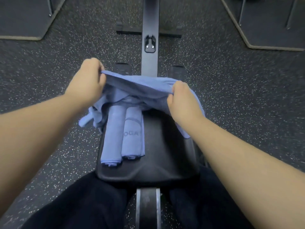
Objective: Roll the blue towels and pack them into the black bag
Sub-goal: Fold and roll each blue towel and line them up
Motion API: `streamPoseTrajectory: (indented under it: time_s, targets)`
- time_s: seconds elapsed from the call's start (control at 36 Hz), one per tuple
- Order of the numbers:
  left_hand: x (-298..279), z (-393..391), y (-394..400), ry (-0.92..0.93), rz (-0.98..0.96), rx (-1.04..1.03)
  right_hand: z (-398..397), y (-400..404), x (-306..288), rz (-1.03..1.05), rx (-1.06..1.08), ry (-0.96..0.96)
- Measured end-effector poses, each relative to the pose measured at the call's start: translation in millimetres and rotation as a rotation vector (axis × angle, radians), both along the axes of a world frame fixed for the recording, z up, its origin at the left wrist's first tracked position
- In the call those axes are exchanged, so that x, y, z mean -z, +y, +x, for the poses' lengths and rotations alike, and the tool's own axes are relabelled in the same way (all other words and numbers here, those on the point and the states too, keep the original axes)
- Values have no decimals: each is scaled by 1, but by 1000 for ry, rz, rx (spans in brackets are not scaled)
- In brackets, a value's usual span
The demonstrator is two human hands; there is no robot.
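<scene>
At centre frame, a seated person is stretching a loose towel [140, 86] between both hands, the left hand [87, 81] pinching its far edge at upper left and the right hand [181, 98] curling its fingers around the near edge. Two rolls [122, 136] are lying side by side on the black seat [165, 156] just below, while the cloth is sagging like something light, soft and limp, probably best taken by its corners. The black bag is appearing nowhere in frame, the fingertips are disappearing behind cloth, and the print on one roll is only partly showing.
</scene>
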State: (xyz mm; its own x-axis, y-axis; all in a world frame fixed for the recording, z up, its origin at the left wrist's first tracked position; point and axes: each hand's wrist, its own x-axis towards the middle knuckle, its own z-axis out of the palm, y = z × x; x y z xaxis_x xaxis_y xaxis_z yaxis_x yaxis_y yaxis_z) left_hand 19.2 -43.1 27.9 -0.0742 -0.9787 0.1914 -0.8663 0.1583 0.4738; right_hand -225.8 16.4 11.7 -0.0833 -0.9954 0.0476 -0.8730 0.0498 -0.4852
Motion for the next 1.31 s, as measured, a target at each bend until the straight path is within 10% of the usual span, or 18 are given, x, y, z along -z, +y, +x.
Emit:
streamPoseTrajectory:
  time_s: [0.53, 1.0, 1.31]
  targets:
    - [-237, -5, 111, -84, -355, -68, -45, 99, -227, -246, 134, 126]
    - [-285, 19, 241, 29, -344, -250, -67, 222, -284, -232, 253, 214]
    - [-300, -44, 318, 540, -138, -36, -32, 265, -318, -301, 83, -373]
